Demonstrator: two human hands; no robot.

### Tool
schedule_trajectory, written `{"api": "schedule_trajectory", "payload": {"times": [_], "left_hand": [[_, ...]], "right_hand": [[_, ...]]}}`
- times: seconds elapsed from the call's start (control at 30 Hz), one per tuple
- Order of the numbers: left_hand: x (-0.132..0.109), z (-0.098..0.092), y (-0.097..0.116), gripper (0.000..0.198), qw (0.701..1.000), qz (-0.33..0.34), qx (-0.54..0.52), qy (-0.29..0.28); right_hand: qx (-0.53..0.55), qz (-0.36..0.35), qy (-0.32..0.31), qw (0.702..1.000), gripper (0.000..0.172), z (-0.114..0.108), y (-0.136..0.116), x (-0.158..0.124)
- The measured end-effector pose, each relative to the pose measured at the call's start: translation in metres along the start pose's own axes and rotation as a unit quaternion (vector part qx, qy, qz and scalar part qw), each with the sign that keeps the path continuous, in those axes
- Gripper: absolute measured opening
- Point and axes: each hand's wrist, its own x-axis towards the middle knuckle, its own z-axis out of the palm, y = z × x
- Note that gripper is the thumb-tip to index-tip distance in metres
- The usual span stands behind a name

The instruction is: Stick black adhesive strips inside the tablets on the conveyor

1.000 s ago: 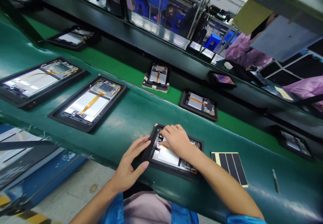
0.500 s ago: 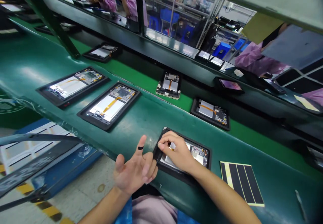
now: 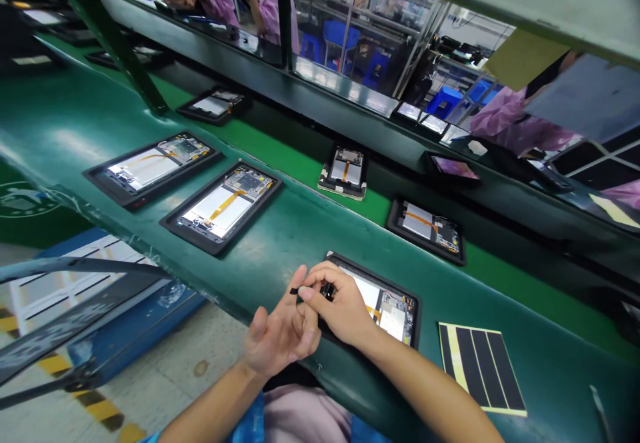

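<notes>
An opened tablet [image 3: 387,303] in a black frame lies on the green bench in front of me, its boards and an orange flex cable showing. My left hand [image 3: 280,333] is raised palm up beside the tablet's left end, fingers apart, with a small black strip [image 3: 294,290] stuck on its index fingertip. My right hand [image 3: 337,306] hovers over the tablet's left end and pinches that black strip on the left fingertip. A yellow sheet with black adhesive strips [image 3: 481,367] lies to the right of the tablet.
Two more opened tablets [image 3: 223,204] [image 3: 153,166] lie on the bench to the left. On the green belt [image 3: 280,150] behind sit further units [image 3: 426,228] [image 3: 345,171]. People in pink coats work across the line [image 3: 520,123]. A thin tool [image 3: 599,400] lies far right.
My left hand let go of the tablet's edge and turned palm up with a black strip on its fingertip. My right hand lifted off the tablet and reached over to pinch that strip.
</notes>
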Motion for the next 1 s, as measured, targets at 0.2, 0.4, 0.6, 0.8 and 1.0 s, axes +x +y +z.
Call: {"api": "schedule_trajectory", "payload": {"times": [0.2, 0.4, 0.6, 0.8, 1.0], "left_hand": [[0.002, 0.001, -0.003, 0.066, 1.000, -0.005, 0.021, 0.013], [0.000, -0.004, -0.007, 0.071, 0.999, -0.006, 0.030, 0.022], [0.000, -0.005, -0.010, 0.077, 0.996, -0.013, 0.075, 0.037], [0.003, -0.004, -0.012, 0.085, 0.990, -0.022, 0.128, 0.063], [0.004, -0.005, -0.015, 0.092, 0.981, -0.024, 0.180, 0.074]], "right_hand": [[0.001, 0.015, 0.018, 1.000, 0.015, 0.001, 0.000, 0.000], [-0.008, 0.021, 0.005, 1.000, 0.021, -0.002, 0.000, 0.001], [-0.028, 0.003, -0.006, 1.000, 0.024, -0.007, 0.002, -0.003], [-0.064, -0.004, -0.003, 0.998, 0.027, -0.010, 0.002, -0.008], [-0.122, -0.025, -0.012, 0.992, 0.027, -0.020, 0.000, -0.010]]}}
